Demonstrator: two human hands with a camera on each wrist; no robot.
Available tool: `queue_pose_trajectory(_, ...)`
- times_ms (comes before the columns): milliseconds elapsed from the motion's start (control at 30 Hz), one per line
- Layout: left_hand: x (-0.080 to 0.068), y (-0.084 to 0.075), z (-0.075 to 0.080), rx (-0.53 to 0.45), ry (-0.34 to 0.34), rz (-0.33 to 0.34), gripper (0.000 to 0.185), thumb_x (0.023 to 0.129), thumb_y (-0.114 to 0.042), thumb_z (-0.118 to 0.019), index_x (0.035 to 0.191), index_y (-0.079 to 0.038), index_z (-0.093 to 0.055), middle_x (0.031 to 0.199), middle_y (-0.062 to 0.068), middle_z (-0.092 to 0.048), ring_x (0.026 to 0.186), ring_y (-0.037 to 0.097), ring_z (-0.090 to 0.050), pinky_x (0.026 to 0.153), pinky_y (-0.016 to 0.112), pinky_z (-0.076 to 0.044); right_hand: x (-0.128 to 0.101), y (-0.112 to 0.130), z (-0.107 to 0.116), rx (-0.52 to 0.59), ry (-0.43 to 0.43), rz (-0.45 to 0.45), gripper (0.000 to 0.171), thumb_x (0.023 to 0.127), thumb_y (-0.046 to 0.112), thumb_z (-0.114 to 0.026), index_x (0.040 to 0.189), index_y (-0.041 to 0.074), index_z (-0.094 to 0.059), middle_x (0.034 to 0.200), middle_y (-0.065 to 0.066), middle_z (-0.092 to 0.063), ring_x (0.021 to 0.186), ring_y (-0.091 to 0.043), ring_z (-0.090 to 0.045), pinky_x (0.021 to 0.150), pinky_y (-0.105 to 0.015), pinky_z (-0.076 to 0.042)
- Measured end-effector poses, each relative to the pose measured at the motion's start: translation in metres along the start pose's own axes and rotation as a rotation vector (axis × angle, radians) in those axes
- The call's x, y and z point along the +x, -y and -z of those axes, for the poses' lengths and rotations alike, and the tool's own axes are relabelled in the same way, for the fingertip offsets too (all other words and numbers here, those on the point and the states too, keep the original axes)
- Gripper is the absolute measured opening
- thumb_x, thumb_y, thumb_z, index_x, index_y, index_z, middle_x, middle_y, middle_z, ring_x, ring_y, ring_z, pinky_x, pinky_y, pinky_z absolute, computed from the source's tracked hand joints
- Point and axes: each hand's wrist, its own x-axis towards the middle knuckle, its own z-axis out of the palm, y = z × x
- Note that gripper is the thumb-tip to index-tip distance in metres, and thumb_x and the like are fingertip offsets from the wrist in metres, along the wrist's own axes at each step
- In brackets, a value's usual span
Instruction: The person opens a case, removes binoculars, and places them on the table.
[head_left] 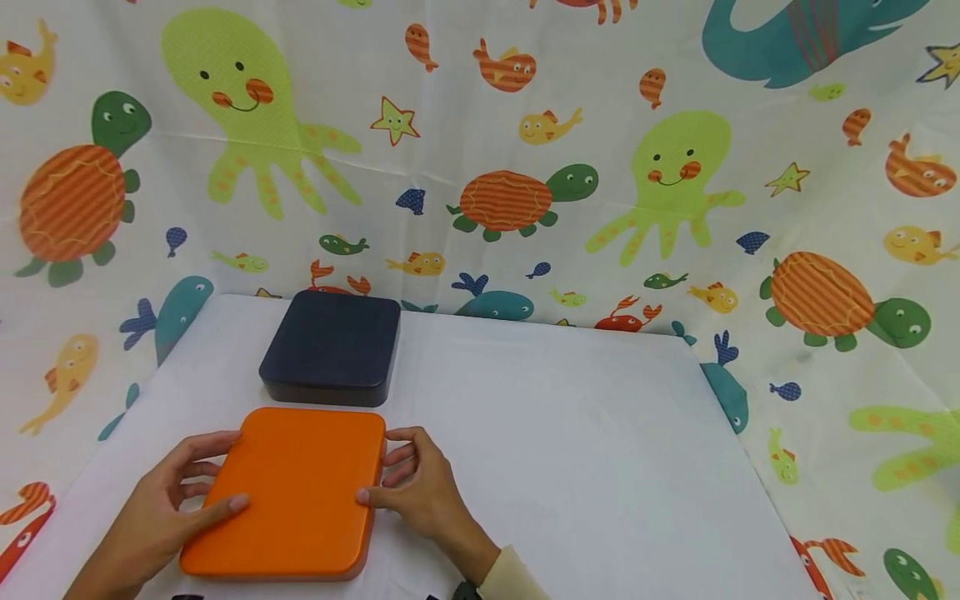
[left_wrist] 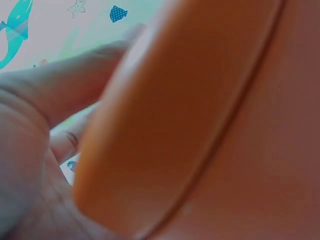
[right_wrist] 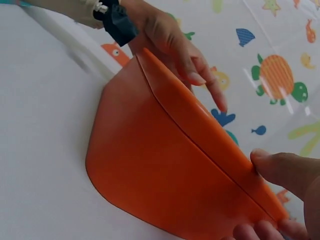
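An orange square box [head_left: 296, 492] with rounded corners is at the front left of the white table. My left hand [head_left: 161, 504] grips its left side, thumb over the top and fingers along the edge. On the opposite side my right hand [head_left: 429, 492] holds it, with the thumb at the top edge and fingers against the side wall. Both wrist views show a thin seam running round the box [right_wrist: 150, 130] below its upper part. The left wrist view is mostly filled by the orange side wall [left_wrist: 150, 125], close up and blurred.
A dark navy box [head_left: 330, 346] of similar shape sits just behind the orange one. White cloth covers the table [head_left: 570, 467]. A curtain [head_left: 420, 208] printed with sea animals hangs along the back and both sides.
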Motion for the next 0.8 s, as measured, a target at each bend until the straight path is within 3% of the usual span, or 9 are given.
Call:
queue_pose_trajectory(167, 0.005, -0.004, 0.001, 0.026, 0.008, 0.034, 0.09, 0.095, -0.052, -0.078, 0.163, -0.011, -0.036, 0.16, 0.022, -0.045, 0.097, -0.002, -0.053, 0.08, 0.012, -0.052, 0.002, -0.002, -0.003, 0.048, -0.011, -0.01, 0.067, 0.075, 0.012, -0.097, 0.132, 0.021, -0.063, 0.106, -0.003, -0.067, 0.084, -0.014, -0.067, 0.06, -0.024, -0.058)
queue_pose_trajectory(367, 0.006, -0.007, 0.001, 0.006, 0.02, 0.089, 0.094, 0.093, -0.057, -0.077, 0.164, -0.012, -0.035, 0.161, 0.023, -0.043, 0.098, 0.006, -0.055, 0.079, 0.015, -0.055, 0.002, -0.003, -0.008, 0.128, -0.054, 0.0, 0.065, 0.073, 0.002, -0.095, 0.129, 0.012, -0.065, 0.103, -0.004, -0.067, 0.085, -0.015, -0.066, 0.064, -0.02, -0.058)
queue_pose_trajectory(633, 0.006, -0.009, 0.0, 0.023, 0.018, 0.104, 0.094, 0.092, -0.06, -0.076, 0.165, -0.015, -0.037, 0.163, 0.022, -0.041, 0.103, 0.016, -0.055, 0.078, 0.016, -0.055, -0.002, -0.002, -0.015, 0.301, -0.096, -0.049, 0.067, 0.072, -0.012, -0.089, 0.131, 0.008, -0.065, 0.108, -0.005, -0.064, 0.091, -0.016, -0.061, 0.069, -0.019, -0.057)
queue_pose_trajectory(800, 0.004, -0.009, 0.001, 0.026, 0.021, 0.112, 0.095, 0.093, -0.06, -0.076, 0.165, -0.015, -0.036, 0.163, 0.022, -0.041, 0.104, 0.016, -0.055, 0.078, 0.016, -0.055, -0.003, -0.004, -0.015, 0.347, -0.079, -0.059, 0.066, 0.073, -0.013, -0.087, 0.132, 0.008, -0.065, 0.11, -0.006, -0.065, 0.092, -0.015, -0.063, 0.067, -0.02, -0.057)
